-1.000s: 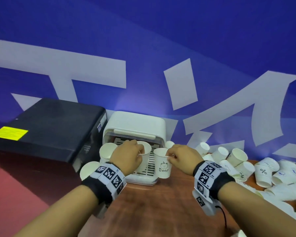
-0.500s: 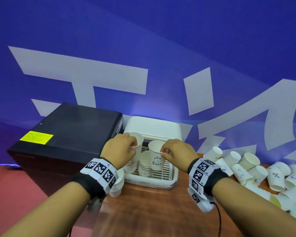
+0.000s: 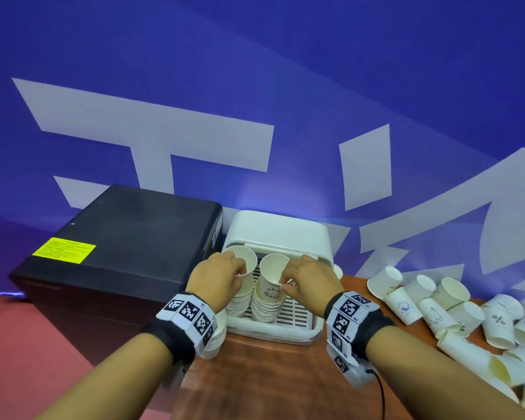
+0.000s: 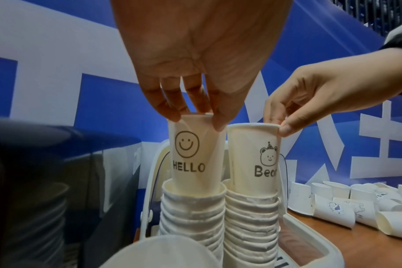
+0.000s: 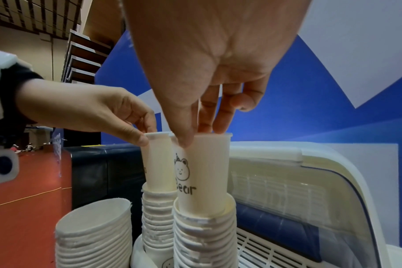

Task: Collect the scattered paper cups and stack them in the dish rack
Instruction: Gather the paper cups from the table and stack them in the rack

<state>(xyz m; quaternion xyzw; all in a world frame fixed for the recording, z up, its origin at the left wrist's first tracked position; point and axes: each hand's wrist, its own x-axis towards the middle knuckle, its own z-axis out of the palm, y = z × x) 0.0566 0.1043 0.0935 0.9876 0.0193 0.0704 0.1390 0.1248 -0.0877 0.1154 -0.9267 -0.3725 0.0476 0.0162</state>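
Two tall stacks of white paper cups stand side by side in the white dish rack (image 3: 297,330). My left hand (image 3: 222,277) pinches the rim of a smiley "HELLO" cup (image 4: 190,154), whose base sits inside the left stack (image 4: 193,215). My right hand (image 3: 303,278) pinches the rim of a "Bear" cup (image 4: 256,157) (image 5: 204,174), partly sunk into the right stack (image 5: 204,234). Both cups are upright. Many loose cups (image 3: 455,301) lie scattered on the wooden table to the right.
A black box (image 3: 115,250) with a yellow label stands left of the rack. A third cup stack (image 5: 94,234) sits at the rack's left, near the table edge. The rack's white lid (image 3: 279,231) rises behind, against a blue and white wall. Red floor lies left.
Both hands have brought their cups over the rack and lowered them into the tops of the two stacks. The view has also shifted down and left.
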